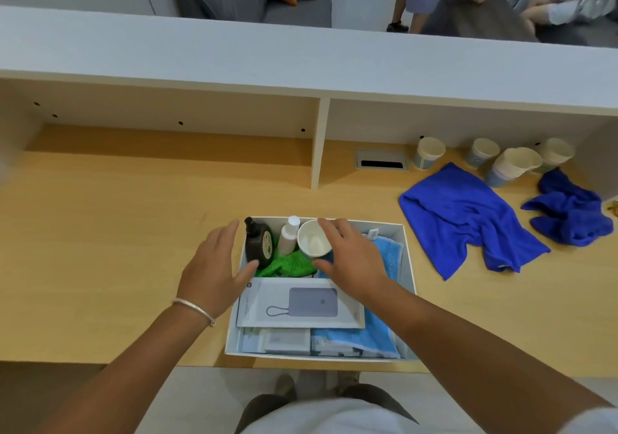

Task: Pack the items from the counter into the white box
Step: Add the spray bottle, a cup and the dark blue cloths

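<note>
Both hands spread open, the left hand [214,266] at the white box [408,266]'s left wall, the right hand [351,259] beside the paper cup [312,238].

Both hands [214,266] [351,263] outstretched, fingers spread

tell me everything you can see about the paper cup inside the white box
The paper cup is white, looks like thin paper, and stands roughly upright with its open mouth facing up in the far part of the white box. Something pale lies inside it. The right hand spreads over its right rim; a green cloth lies beside its base.
</note>
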The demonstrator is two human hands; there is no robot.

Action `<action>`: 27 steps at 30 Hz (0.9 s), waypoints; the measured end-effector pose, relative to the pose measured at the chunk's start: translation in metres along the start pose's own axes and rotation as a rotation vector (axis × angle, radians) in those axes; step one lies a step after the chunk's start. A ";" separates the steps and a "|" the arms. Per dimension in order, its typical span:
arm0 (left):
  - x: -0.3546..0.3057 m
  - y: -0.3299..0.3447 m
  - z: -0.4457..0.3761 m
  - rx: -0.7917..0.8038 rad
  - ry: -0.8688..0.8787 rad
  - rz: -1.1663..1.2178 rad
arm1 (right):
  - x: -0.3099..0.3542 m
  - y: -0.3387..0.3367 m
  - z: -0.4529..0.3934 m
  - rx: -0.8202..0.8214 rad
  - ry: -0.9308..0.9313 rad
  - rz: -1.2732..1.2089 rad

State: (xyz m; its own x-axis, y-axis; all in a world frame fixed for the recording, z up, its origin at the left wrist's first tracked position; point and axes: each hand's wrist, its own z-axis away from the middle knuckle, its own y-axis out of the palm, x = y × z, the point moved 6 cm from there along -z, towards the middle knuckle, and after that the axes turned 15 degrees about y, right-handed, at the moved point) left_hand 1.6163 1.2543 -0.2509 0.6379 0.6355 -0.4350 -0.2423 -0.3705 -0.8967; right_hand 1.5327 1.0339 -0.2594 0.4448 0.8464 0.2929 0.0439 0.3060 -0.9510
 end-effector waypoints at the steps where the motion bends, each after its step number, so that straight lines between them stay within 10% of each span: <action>1: -0.001 0.004 0.003 0.045 -0.004 0.014 | -0.001 -0.002 0.003 0.012 0.005 0.000; 14: -0.003 0.035 0.015 0.257 -0.138 0.326 | -0.145 -0.036 0.098 0.028 0.478 -0.185; 27: -0.157 0.107 -0.002 0.331 -0.082 0.427 | -0.300 -0.072 0.155 0.005 0.554 -0.338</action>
State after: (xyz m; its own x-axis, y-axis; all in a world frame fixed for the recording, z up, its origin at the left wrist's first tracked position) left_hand 1.4922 1.1138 -0.2783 0.3763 0.5313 -0.7591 -0.6927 -0.3828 -0.6113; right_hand 1.2578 0.8255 -0.2639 0.8029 0.3529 0.4804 0.2590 0.5192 -0.8144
